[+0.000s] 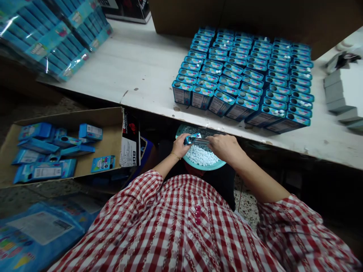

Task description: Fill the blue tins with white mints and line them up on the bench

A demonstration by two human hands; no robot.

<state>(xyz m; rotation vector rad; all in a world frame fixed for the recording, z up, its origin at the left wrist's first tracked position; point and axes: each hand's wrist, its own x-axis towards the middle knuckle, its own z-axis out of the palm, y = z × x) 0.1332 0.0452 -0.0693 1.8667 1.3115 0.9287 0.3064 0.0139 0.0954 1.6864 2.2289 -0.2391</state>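
Note:
My left hand (180,146) is closed round a small blue box (188,139), held over the left part of a light-green bowl (195,165). White pellets (202,155) fill the bowl, and a few show at the box's top end. My right hand (224,147) grips a clear plastic scoop-like piece (202,141), whose far end meets the box. Its exact shape is hard to make out. The bowl sits at my lap, just below the table edge.
Rows of upright blue boxes (241,79), some with white pellets on top, stand on the white table (133,68). A cardboard carton (82,158) with loose blue boxes is at my left. Wrapped packs (48,37) lie far left; white cartons (344,88) stand at right.

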